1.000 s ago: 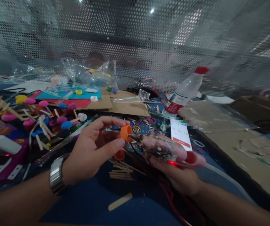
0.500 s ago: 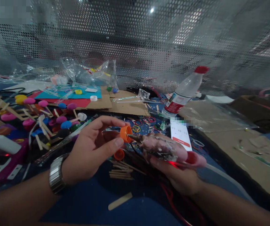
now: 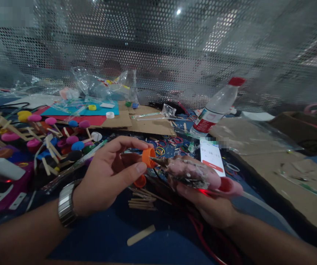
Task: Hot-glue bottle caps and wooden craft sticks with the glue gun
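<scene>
Head view: two bare hands meet above a blue table (image 3: 105, 243) crowded with craft bits.
Left hand (image 3: 107, 175): palm turned inward, steel watch (image 3: 66, 204) on the wrist. Thumb and forefinger pinch an orange cap (image 3: 148, 157); the other fingers curl loosely behind.
Cap: held off the table at frame centre, on its side, its open side hidden from view.
Right hand (image 3: 206, 206): fingers wrapped from below around a pink glue gun (image 3: 195, 176); fingertips mostly hidden under the body.
Glue gun: body crusted with dried glue, lying roughly level, nozzle pointing left. Nozzle tip touches the right side of the cap. A red glow shows under the body.
Below the cap: a second orange cap (image 3: 140, 181) lies on the table, just beside a small pile of thin wooden sticks (image 3: 142, 201).
Near edge: one flat stick (image 3: 141, 235) lies alone on the blue surface.
Left side: heap of coloured caps and stick frames (image 3: 50, 141).
Centre rear: cardboard sheet (image 3: 147, 125), clear plastic bags (image 3: 105, 86), loose rubber bands (image 3: 165, 141).
Right rear: plastic bottle with red lid (image 3: 216, 106), leaning; a white card (image 3: 211, 156) lies just in front of it.
Backdrop: perforated metal screen (image 3: 158, 48).
</scene>
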Available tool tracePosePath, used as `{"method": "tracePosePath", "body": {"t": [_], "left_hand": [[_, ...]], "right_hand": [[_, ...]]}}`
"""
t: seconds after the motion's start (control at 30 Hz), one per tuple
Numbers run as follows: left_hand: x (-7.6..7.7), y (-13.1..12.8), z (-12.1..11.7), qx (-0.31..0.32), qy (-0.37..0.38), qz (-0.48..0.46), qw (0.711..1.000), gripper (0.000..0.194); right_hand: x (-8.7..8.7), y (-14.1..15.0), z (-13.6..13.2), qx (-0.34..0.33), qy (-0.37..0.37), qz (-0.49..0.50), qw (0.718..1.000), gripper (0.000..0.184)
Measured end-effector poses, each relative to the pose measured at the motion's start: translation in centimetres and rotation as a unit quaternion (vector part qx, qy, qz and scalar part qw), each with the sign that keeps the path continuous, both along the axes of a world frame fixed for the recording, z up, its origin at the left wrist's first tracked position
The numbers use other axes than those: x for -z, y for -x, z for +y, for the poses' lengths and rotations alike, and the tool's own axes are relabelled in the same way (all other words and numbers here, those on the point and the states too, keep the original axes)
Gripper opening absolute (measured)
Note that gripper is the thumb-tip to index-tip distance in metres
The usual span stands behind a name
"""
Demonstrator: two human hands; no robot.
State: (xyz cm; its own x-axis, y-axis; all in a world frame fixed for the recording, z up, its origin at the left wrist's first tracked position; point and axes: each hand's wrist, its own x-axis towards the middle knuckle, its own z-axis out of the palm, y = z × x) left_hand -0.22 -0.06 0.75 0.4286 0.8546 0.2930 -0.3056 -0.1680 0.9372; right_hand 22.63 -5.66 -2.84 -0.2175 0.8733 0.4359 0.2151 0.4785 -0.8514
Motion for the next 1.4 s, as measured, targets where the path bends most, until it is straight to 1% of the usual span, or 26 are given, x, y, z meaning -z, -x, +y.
{"method": "tracePosePath", "body": {"t": [0.07,0.2,0.37,0.5,0.6,0.73,0.93,1.1,1.23,1.4], "left_hand": [[-0.03,0.05,0.00,0.003,0.001,0.002,1.000,0.019],[0.06,0.16,0.03,0.011,-0.002,0.002,1.000,0.019],[0.28,0.11,0.12,0.023,-0.002,-0.004,1.000,0.019],[0.27,0.10,0.14,0.018,-0.005,-0.004,1.000,0.020],[0.22,0.18,0.11,0.019,0.002,-0.003,1.000,0.020],[0.25,0.29,0.15,0.027,0.015,0.004,1.000,0.022],[0.10,0.17,0.17,0.026,0.029,-0.005,0.999,0.021],[0.02,0.15,0.11,0.036,0.014,-0.003,0.999,0.020],[0.02,0.27,0.03,0.032,0.010,0.004,0.999,0.020],[0.01,0.30,-0.01,0.032,0.014,0.004,0.999,0.022]], "right_hand": [[-0.11,0.07,-0.03,0.004,-0.007,0.003,1.000,0.035],[-0.24,-0.02,-0.06,-0.001,0.005,0.006,1.000,0.029],[-0.15,-0.29,-0.09,-0.011,0.015,0.002,1.000,0.030],[-0.14,-0.17,-0.11,-0.014,0.019,0.003,1.000,0.031],[-0.15,-0.07,-0.09,-0.010,0.008,0.012,1.000,0.032],[-0.21,-0.13,-0.11,-0.029,0.020,0.020,0.999,0.031],[-0.13,-0.24,-0.06,-0.031,0.023,0.031,0.999,0.030],[-0.04,-0.16,-0.12,-0.026,0.033,0.038,0.998,0.027],[-0.09,-0.03,-0.13,-0.022,0.041,0.060,0.997,0.026],[0.00,-0.23,-0.08,-0.024,0.023,0.031,0.999,0.029]]}}
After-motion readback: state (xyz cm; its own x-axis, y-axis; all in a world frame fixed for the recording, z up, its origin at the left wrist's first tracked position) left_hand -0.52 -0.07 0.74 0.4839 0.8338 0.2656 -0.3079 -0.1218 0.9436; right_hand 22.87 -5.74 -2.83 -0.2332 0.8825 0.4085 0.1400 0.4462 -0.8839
